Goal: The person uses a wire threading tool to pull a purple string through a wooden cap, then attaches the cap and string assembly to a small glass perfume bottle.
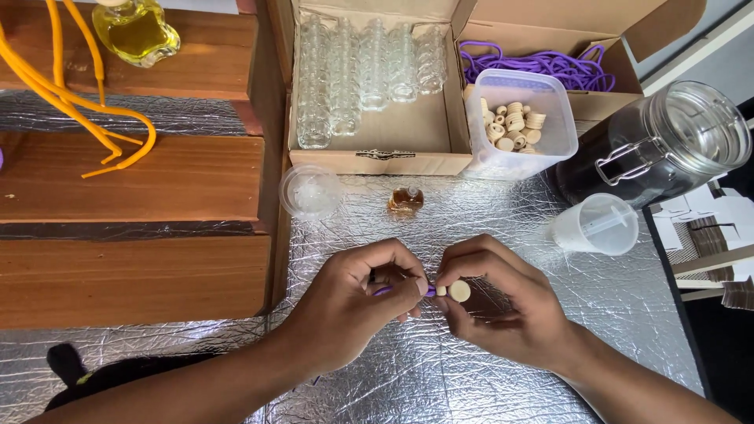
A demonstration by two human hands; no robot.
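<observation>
My left hand pinches a thin purple cord between thumb and fingers. My right hand holds a small pale cork stopper right at the cord's tip. Both hands hover low over the crinkled silver foil surface. A small glass bottle with amber liquid stands on the foil beyond my hands.
At the back are an open cardboard box of empty glass bottles, a clear tub of corks, a box of purple cords. A large glass jar, two clear cups, wooden steps, orange cords.
</observation>
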